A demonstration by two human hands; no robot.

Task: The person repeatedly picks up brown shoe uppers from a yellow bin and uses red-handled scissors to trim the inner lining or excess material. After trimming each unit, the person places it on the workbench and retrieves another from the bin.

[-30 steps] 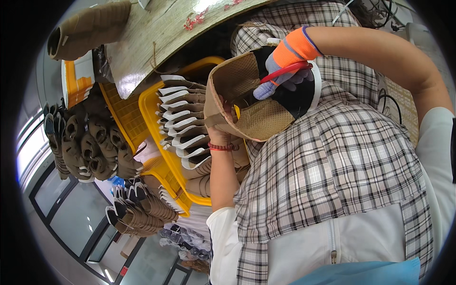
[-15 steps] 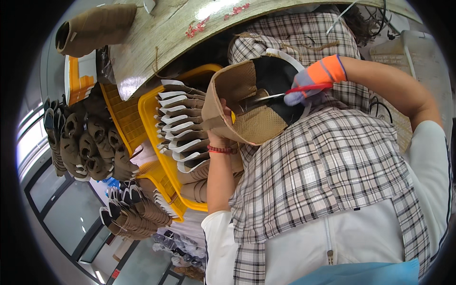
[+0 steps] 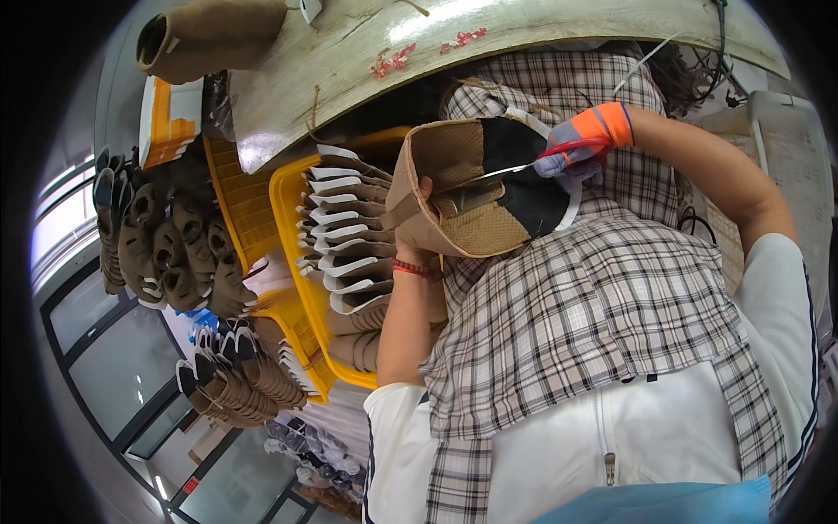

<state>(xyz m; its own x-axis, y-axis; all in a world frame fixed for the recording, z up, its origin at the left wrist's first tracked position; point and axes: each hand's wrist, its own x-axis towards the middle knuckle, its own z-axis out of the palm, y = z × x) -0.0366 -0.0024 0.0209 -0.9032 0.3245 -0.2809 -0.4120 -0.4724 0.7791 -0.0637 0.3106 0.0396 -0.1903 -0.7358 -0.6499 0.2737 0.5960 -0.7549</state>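
Observation:
My bare left hand [image 3: 414, 234], with red beads at the wrist, grips the left edge of a tan shoe upper [image 3: 489, 234] over my lap. The upper gapes toward me, showing a textured tan inside, a black lining and a white rim at its right end. On my right hand [image 3: 587, 140] is an orange and grey glove with some fingers showing, closed round red-handled scissors [image 3: 513, 171]. Their blades reach into the upper's opening, near a tan strip inside; whether they touch it I cannot tell.
A yellow crate [image 3: 288, 196] left of my lap holds a row of uppers [image 3: 349, 218] with white edges. More uppers hang or stack at the far left [image 3: 179, 236]. Across the top runs a worktable [image 3: 349, 65] bearing a rolled brown upper [image 3: 218, 39]. Checked cloth covers my lap.
The view has shifted, so everything sits a little lower in the picture. Inside the upper, the scissors' blades have become clearly visible and reach farther left. Both hands keep their hold.

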